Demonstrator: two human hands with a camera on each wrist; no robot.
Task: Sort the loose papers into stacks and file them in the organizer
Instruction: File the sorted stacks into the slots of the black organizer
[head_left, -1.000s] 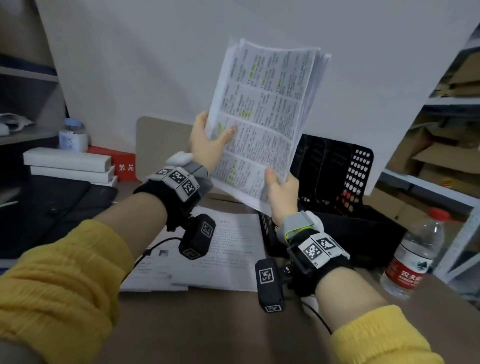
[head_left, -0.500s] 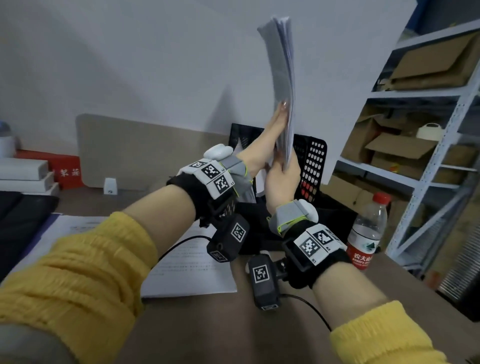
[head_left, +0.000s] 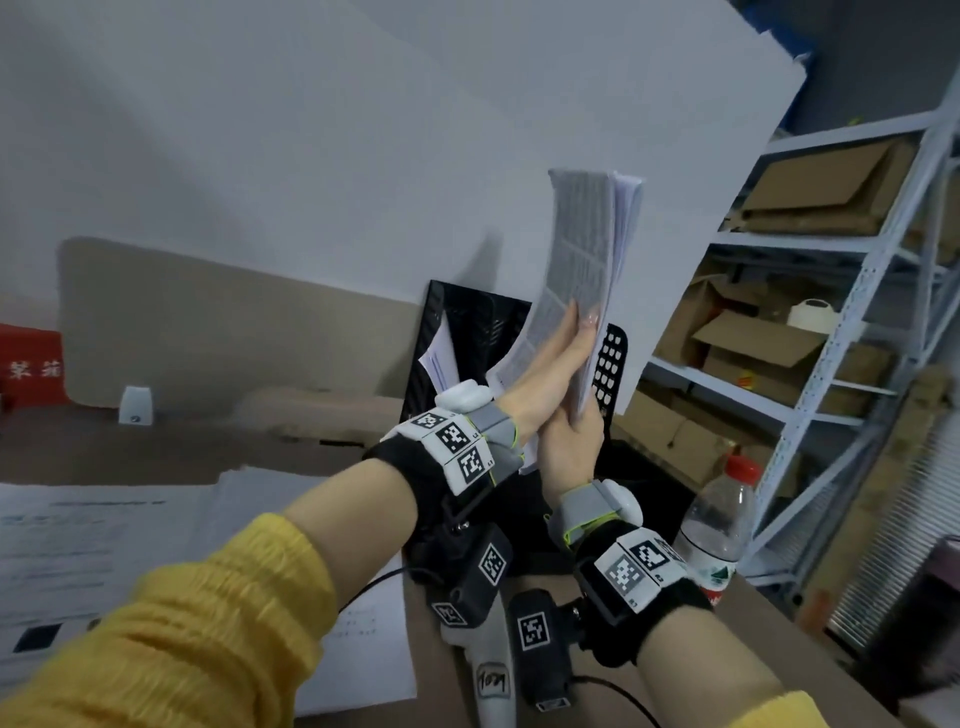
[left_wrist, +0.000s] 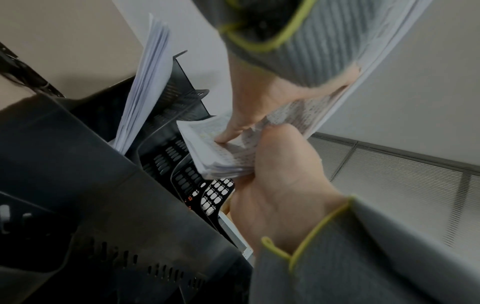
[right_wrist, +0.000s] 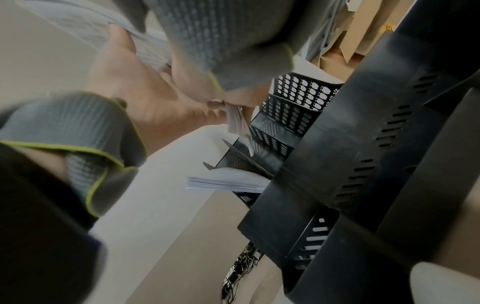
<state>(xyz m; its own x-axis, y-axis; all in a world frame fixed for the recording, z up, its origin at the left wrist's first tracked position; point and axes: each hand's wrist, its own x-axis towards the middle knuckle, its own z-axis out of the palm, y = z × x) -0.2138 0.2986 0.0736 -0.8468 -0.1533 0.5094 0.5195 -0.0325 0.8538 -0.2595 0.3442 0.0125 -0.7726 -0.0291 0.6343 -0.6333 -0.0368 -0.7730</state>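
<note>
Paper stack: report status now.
Left grip flat on paper stack, right grip clamping its bottom corner. Stack near upright over organizer, not seated. Filed sheaf in end slot; others look free.

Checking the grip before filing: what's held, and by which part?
A stack of printed papers, upright above the organizer: the right hand grips its bottom edge, the left hand lies flat against its face.

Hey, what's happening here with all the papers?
A person holds a stack of printed papers upright over a black mesh organizer. The right hand grips its lower edge, the left hand steadies its face with straight fingers. One slot already holds filed papers; loose sheets lie on the desk.
</note>
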